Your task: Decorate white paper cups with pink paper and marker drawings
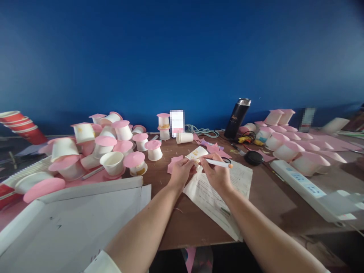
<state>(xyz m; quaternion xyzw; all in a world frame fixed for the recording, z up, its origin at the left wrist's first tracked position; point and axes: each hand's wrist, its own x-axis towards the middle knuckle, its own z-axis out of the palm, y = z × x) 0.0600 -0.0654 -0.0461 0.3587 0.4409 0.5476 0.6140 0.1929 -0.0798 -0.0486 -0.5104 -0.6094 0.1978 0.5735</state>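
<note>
My left hand (183, 172) is closed on a white paper cup (196, 152) that lies tilted, with yellow-gold marks on its side. In my right hand (217, 172) is a white marker pen (217, 163) with an orange end pointing right. The pen's writing tip is hidden by my fingers, close to the cup. Beneath both hands lies a creased sheet of printed paper (216, 201). Cut pink paper (174, 163) sits just left of the cup, and more pink and purple scraps (214, 148) lie behind it.
Several white cups with pink paper discs (105, 141) crowd the left, behind a grey-white box (85, 212). To the right stand more pink-topped cups (287, 149), a power strip (301, 185) and a round black object (254, 157). A black flask (237, 119) stands near the blue wall.
</note>
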